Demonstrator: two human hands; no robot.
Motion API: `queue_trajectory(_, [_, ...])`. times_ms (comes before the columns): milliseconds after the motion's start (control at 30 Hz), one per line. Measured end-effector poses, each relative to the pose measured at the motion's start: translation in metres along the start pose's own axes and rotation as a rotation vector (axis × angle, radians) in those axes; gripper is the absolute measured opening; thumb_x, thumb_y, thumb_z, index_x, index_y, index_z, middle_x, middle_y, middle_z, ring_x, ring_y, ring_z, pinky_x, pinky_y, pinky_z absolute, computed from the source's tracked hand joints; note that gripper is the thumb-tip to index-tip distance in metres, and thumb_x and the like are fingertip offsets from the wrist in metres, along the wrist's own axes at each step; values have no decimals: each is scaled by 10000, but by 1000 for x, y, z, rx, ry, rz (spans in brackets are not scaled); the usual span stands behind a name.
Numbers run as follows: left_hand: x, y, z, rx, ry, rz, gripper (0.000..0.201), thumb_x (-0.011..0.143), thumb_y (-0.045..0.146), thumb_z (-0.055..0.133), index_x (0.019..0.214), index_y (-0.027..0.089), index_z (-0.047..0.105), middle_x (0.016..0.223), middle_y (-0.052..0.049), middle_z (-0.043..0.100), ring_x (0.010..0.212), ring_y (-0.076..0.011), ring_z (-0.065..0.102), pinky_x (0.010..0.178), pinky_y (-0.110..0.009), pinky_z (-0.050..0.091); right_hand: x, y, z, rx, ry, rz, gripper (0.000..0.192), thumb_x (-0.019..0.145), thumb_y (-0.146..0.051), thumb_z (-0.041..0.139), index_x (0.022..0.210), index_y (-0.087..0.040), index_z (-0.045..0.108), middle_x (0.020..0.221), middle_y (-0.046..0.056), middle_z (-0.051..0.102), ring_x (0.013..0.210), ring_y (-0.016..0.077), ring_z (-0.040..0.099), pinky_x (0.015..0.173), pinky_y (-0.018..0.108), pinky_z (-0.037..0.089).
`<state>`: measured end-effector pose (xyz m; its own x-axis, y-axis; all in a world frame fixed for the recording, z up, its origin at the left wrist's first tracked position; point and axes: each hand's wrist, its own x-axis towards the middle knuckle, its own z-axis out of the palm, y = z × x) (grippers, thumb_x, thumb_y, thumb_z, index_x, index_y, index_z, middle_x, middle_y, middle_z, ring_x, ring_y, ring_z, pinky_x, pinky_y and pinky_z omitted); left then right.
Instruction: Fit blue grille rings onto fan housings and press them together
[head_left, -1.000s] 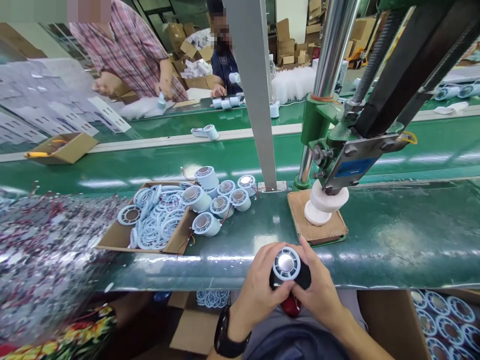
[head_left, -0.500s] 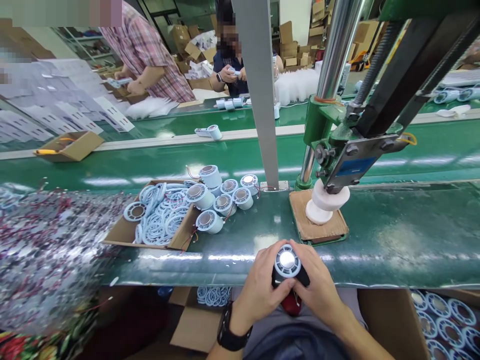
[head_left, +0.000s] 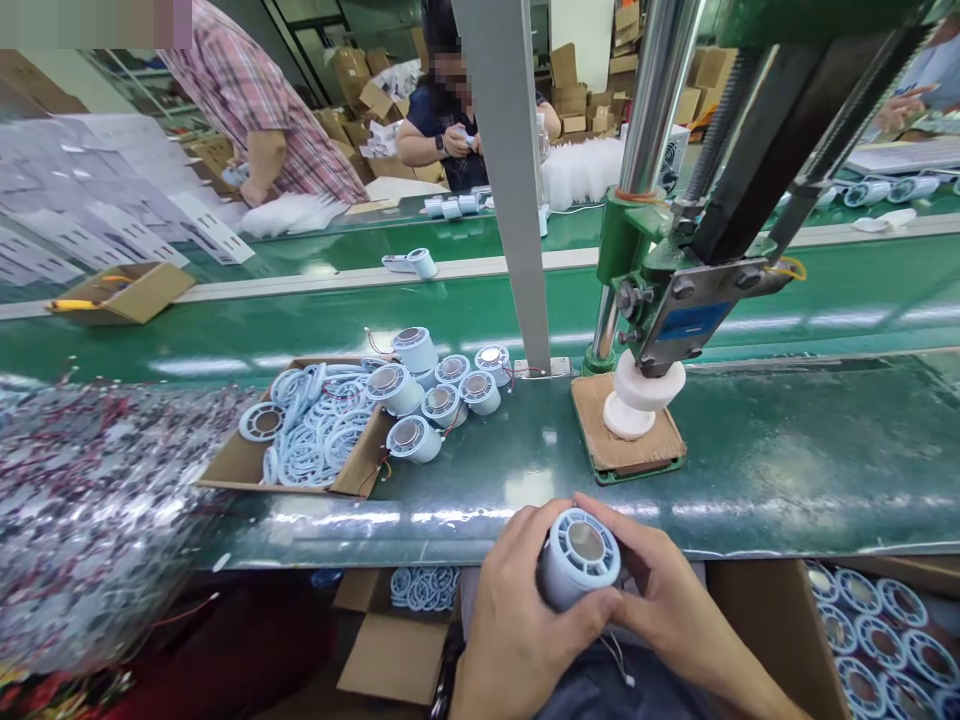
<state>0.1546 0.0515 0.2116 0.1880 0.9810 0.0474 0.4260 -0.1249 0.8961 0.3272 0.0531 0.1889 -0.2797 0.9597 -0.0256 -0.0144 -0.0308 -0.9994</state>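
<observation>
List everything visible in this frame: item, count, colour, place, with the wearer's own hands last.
round housing: one, pale blue, held in both hands
finished housings: about seven, pale blue, on the bench right of the box
box of rings: one, brown card, pale blue rings, bench left
press: one, green, white head over a brown pad
wire pile: one, red and silver, far left
co-workers: two, across the green belt
left hand: on the housing
right hand: on the housing
</observation>
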Motion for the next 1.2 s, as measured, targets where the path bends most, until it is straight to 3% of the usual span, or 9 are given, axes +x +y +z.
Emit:
queue_trajectory(167, [-6, 0, 0, 55, 9, 72, 546, 831, 632, 712, 1225, 259, 654, 1116, -69, 726, 999, -284, 688, 851, -379, 562, -6, -5, 1, -15, -3, -21, 757, 791, -655, 758, 1407, -231, 636, 1368, 133, 687, 1211, 304, 693, 1055, 392, 552])
queue_trajectory(533, [-8, 3, 0, 50, -5, 131, 567, 869, 656, 663, 1293, 286, 603, 1181, -62, 709, 1060, -271, 679, 890, -359, 556, -11, -3, 0, -124, 41, -157, 612, 884, -500, 748, 1437, -284, 600, 1364, 97, 695, 1185, 245, 708, 1012, 320, 573])
queue_trajectory(633, [-11, -1, 4, 43, 1, 187, 493, 962, 602, 559, 1343, 289, 558, 1232, -66, 685, 1113, -259, 659, 937, -357, 537, -12, -1, 2, -203, 86, -207, 554, 909, -435, 738, 1427, -287, 608, 1350, 84, 704, 1168, 225, 711, 981, 282, 581])
queue_trajectory(733, [-13, -7, 13, 65, 83, 236, 393, 1039, 495, 452, 1350, 272, 543, 1229, -75, 674, 1122, -240, 647, 945, -343, 525, -13, 1, 7, -253, 127, -226, 515, 918, -392, 735, 1407, -273, 625, 1287, 75, 735, 1121, 206, 722, 939, 249, 588])
queue_trajectory(933, [-7, -16, 25, 21, 271, 308, 401, 1090, 365, 301, 1174, 225, 667, 1003, -58, 718, 938, -201, 667, 803, -280, 528, -12, 8, 14, -227, 183, -254, 521, 882, -422, 769, 1363, -252, 664, 1144, 63, 773, 976, 190, 737, 891, 245, 597])
queue_trajectory(1033, [-2, -14, 25, -19, 289, 275, 470, 1098, 303, 264, 1063, 227, 727, 910, -34, 727, 850, -175, 667, 772, -259, 520, -14, 12, 14, -193, 181, -230, 532, 866, -424, 785, 1357, -253, 672, 1190, 72, 766, 1034, 207, 736, 941, 269, 589])
queue_trajectory(1200, [1, -13, 22, -64, 275, 211, 507, 1098, 366, 290, 1040, 208, 768, 900, -52, 747, 814, -174, 680, 734, -255, 532, -14, 16, 12, -176, 174, -195, 569, 840, -369, 815, 1374, -249, 660, 1246, 89, 749, 1133, 244, 720, 984, 310, 585])
